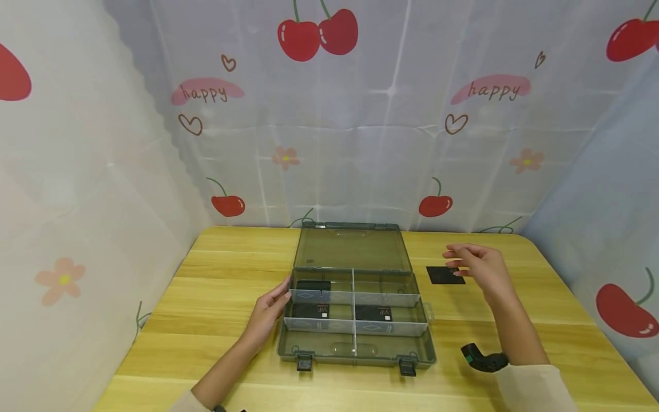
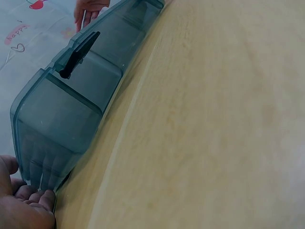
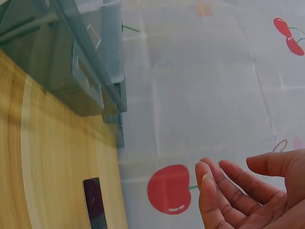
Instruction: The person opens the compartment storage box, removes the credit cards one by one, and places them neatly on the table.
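A translucent grey-green storage box [image 1: 340, 358] lies on the table with its lid [image 1: 355, 249] folded back. Clear dividers split it into several compartments. Black VIP cards lie in both middle compartments, one left [image 1: 309, 311] and one right [image 1: 372, 313]. Another black item [image 1: 313, 286] sits in the back left one. My left hand [image 1: 268, 312] grips the box's left side, fingers against the wall, seen low in the left wrist view. My right hand [image 1: 481, 269] hovers above a black card [image 1: 440, 276] on the table, right of the box. Its fingers are loosely bent and hold nothing.
The wooden table [image 1: 216, 286] meets cherry-patterned sheets [image 1: 340, 171] at its back and sides. Two dark latches, left [image 1: 304, 363] and right [image 1: 407, 367], hang off the box's front edge. A black wrist strap [image 1: 484, 360] is on my right wrist.
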Action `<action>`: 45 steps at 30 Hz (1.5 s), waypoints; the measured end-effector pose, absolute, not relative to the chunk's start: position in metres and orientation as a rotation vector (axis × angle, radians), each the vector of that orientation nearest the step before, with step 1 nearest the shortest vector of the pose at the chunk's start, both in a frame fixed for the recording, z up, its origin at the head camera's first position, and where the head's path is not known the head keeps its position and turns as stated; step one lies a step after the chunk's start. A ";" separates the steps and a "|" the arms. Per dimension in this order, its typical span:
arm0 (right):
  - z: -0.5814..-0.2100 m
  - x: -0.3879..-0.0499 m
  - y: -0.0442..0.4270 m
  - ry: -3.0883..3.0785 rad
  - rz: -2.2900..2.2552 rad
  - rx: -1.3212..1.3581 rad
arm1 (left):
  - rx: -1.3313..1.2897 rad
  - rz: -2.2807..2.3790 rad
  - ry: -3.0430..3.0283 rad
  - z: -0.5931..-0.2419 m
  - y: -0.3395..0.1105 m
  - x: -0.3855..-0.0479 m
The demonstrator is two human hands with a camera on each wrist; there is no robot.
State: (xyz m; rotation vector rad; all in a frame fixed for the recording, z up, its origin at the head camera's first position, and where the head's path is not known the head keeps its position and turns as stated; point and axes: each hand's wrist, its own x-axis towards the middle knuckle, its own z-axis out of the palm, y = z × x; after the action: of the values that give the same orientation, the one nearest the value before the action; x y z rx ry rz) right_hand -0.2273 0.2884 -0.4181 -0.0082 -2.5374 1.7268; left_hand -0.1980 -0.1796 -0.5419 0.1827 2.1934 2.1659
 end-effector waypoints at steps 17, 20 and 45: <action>-0.408 -0.218 0.256 -2.597 1.774 0.124 | 0.167 2.169 2.174 -0.540 -0.179 -0.196; -0.407 -0.217 0.249 -2.601 1.792 0.135 | 0.175 2.166 2.182 -0.539 -0.179 -0.196; -0.416 -0.192 0.217 -2.706 1.952 0.283 | 0.178 2.173 2.184 -0.541 -0.178 -0.197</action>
State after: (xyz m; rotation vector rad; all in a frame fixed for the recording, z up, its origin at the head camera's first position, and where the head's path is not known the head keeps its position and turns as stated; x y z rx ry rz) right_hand -0.1921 0.2173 -0.4164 0.2829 -2.7056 1.9523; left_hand -0.1965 -0.1781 -0.5413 0.1778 2.1836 2.1728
